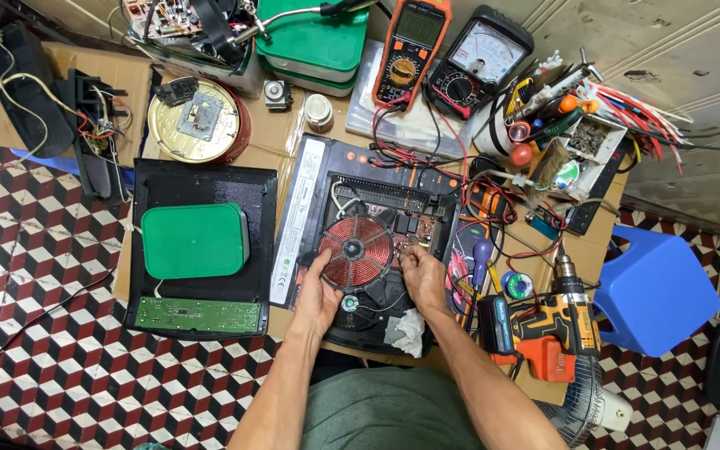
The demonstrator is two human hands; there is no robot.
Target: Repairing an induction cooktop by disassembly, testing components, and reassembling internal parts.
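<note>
Round copper-red induction coil (357,251), wound in tight rings, lying flat inside an opened black cooker housing (377,321). Held at left and right edges. Just right of the green lid (194,241).

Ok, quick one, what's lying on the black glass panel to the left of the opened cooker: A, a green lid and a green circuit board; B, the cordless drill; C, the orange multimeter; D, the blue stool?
A: the green lid and the green circuit board both lie on the black glass panel, left of the opened cooker.
</note>
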